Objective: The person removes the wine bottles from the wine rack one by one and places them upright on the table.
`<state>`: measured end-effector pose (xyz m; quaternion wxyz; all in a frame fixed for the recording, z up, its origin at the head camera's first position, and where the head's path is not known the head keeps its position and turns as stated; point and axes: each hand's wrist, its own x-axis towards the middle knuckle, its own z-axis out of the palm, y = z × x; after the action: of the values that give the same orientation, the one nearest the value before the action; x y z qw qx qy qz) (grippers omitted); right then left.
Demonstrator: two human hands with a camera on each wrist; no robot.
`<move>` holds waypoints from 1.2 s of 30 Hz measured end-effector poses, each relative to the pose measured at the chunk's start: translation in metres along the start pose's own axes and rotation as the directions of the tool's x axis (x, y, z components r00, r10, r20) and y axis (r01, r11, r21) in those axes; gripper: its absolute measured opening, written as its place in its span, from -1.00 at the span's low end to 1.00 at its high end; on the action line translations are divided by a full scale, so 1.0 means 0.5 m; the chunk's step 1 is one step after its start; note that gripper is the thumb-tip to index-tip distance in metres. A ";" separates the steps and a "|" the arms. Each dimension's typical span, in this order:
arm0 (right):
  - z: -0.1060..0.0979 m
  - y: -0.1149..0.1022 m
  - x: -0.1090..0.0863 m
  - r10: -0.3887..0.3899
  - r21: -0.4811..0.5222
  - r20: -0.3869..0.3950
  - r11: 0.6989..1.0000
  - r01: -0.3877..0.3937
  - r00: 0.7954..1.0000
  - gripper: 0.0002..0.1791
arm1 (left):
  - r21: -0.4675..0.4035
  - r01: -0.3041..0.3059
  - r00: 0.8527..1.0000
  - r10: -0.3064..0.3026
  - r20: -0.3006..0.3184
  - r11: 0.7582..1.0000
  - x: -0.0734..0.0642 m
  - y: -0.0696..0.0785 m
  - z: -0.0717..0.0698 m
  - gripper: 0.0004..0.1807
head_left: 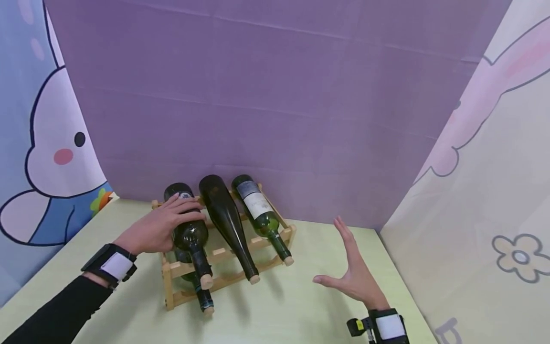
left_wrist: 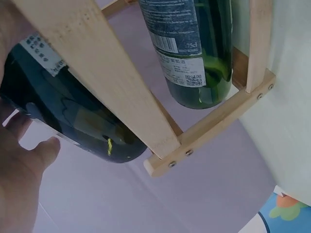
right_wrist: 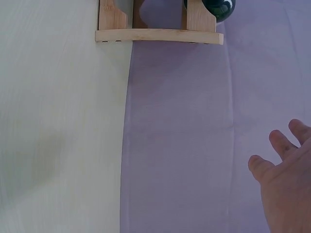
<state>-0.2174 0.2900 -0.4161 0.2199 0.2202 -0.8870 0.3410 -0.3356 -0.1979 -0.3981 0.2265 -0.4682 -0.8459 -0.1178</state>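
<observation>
Left hand (head_left: pixel 169 224) gripped the upper left bottle (head_left: pixel 191 236) on the wooden rack (head_left: pixel 168 286); right hand (head_left: pixel 359 278) hung spread, empty. Judged: slow, level handling would spare the middle bottle (head_left: pixel 226 220).

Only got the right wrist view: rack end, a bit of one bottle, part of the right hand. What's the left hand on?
Observer: The left hand grips the left upper wine bottle on the wooden wine rack.

Operator: What else is on the upper tier?

Observer: Two more: a dark wine bottle in the middle and a green wine bottle with a white label on the right.

Operator: Anything lower?

Observer: Yes, a lower wine bottle lies beneath the gripped one.
</observation>
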 end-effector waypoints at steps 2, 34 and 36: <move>0.001 0.000 0.000 0.006 0.002 0.007 1.000 -0.006 1.000 0.44 | -0.002 -0.006 1.000 0.006 -0.025 1.000 -0.003 0.000 0.001 0.05; -0.005 -0.056 0.010 -0.085 0.064 -0.008 0.994 0.085 0.996 0.46 | -0.108 0.177 0.939 -0.201 -0.278 0.978 0.000 0.050 -0.057 0.00; -0.009 -0.075 0.011 -0.099 0.072 -0.012 0.992 0.099 0.995 0.45 | -0.114 0.178 0.932 -0.205 -0.298 0.977 0.003 0.055 -0.064 -0.01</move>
<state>-0.2007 0.2667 -0.3911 0.2321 0.2702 -0.8611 0.3627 -0.3044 -0.1955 -0.3701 0.3230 -0.3686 -0.8360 -0.2468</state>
